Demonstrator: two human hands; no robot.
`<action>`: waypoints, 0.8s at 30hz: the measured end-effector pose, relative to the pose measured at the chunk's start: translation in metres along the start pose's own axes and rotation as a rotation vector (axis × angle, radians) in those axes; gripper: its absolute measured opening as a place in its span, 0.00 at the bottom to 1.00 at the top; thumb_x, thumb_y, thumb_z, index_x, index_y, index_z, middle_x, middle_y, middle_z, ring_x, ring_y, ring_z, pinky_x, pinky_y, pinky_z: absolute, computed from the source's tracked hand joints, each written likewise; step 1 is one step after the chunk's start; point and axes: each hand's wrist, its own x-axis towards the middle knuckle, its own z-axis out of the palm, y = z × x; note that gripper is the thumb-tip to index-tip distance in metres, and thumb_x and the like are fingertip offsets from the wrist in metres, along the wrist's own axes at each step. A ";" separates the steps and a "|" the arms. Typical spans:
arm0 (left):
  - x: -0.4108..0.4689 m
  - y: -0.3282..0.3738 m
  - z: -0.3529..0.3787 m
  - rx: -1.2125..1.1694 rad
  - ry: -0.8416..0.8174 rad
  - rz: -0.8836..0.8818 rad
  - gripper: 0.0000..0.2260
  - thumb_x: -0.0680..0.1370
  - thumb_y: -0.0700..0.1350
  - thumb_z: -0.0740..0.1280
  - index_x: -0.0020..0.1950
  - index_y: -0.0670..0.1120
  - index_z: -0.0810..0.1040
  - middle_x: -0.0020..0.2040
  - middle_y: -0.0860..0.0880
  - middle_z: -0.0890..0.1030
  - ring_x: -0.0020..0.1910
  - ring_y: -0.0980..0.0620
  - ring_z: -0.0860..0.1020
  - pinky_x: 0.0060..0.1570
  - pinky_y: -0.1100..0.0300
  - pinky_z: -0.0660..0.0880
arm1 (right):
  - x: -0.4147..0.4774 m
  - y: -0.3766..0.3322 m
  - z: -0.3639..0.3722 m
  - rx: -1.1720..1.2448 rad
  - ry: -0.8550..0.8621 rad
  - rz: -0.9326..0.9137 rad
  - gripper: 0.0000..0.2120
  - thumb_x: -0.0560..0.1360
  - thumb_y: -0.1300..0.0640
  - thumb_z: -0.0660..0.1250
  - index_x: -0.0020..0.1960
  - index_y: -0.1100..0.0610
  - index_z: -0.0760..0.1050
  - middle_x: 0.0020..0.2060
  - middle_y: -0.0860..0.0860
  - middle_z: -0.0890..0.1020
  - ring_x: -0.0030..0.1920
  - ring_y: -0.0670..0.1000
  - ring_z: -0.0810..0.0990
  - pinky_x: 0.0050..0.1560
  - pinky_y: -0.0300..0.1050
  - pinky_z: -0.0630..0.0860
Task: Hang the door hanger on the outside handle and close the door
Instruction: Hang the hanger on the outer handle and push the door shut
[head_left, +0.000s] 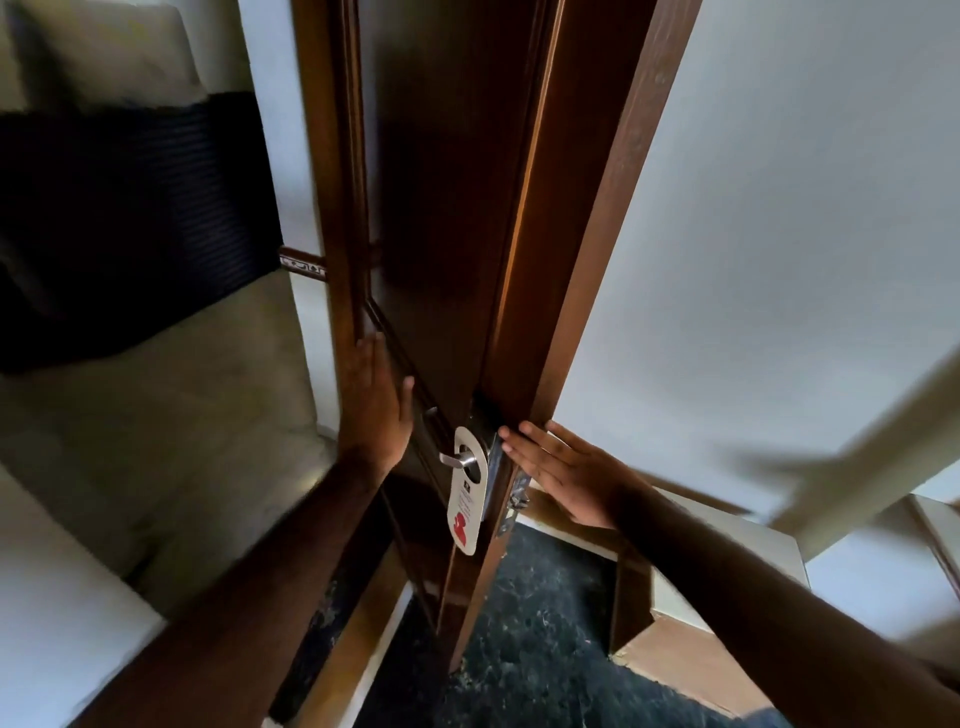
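**The tag is on the handle, the door is still open**

There is only one view, from the head camera looking down at both hands.

The door hanger (466, 496) is white with a red shape at the bottom. It hangs on the silver handle (460, 458), and the handle pokes through its hole. It sits between the two hands, a little nearer the right one. So I think the first part of the job is done.

The left hand (375, 402) is open and flat. Its fingers point up and the palm lies against the face of the brown door (441, 208), just to the left of the handle. It grips nothing.

The right hand (558, 470) is open too, with its fingers spread. The fingertips (511, 435) touch the thin edge of the door, right beside the metal lock plate (511, 499). It grips nothing either.

The door is not shut. We can see its thin edge, and the dark floor (530, 634) shows under the right hand. The door frame (618, 218) stands past the right hand, next to a pale wall (779, 260).

What is left, I think, is to swing the door shut until it clicks. The right fingers are by the edge, so they could get pinched if they stay there.
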 end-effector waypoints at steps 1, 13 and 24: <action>0.012 0.014 -0.014 0.019 0.050 0.079 0.29 0.83 0.51 0.58 0.81 0.40 0.54 0.81 0.41 0.56 0.81 0.44 0.54 0.77 0.44 0.57 | 0.001 -0.003 0.000 0.012 0.012 0.004 0.38 0.78 0.64 0.62 0.84 0.60 0.50 0.85 0.54 0.42 0.84 0.54 0.40 0.82 0.52 0.35; 0.068 0.207 -0.091 0.460 0.279 1.139 0.26 0.83 0.49 0.54 0.79 0.39 0.60 0.81 0.42 0.59 0.80 0.43 0.56 0.78 0.45 0.53 | 0.025 -0.035 -0.007 -0.032 0.007 -0.023 0.41 0.75 0.60 0.63 0.84 0.62 0.51 0.85 0.57 0.45 0.84 0.59 0.42 0.82 0.56 0.38; 0.065 0.172 -0.121 0.997 0.359 1.016 0.38 0.81 0.64 0.47 0.80 0.36 0.54 0.81 0.40 0.55 0.81 0.44 0.54 0.78 0.45 0.45 | 0.067 -0.085 -0.032 -0.027 0.018 -0.106 0.36 0.76 0.62 0.49 0.84 0.65 0.48 0.84 0.60 0.45 0.84 0.59 0.39 0.82 0.56 0.35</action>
